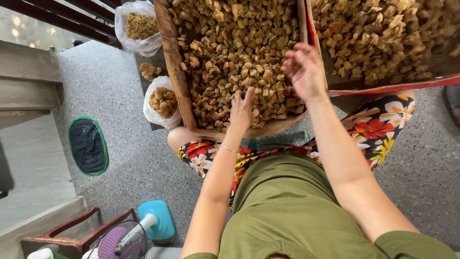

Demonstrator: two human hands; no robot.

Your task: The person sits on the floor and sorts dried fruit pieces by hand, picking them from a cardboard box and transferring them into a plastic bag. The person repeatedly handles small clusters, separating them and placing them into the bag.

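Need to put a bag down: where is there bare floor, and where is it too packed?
Bare speckled floor lies between the dark mat and the white bags. More lies right of the flowered knee. Both trays are heaped; left hand and right hand work there. The fan crowds the near-left corner.

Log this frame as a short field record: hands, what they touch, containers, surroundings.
view: head camera, looking down at a seated person
left hand: palm down on brown fried chunks, fingers spread
right hand: raised over the chunks, fingers curled; whether it holds any cannot be told
near box: cardboard, filled with chunks
second box: red-edged, also holds chunks
bags: two white plastic bags of the same pieces, left of the near box
floor items: green-edged mat, small fan with teal base
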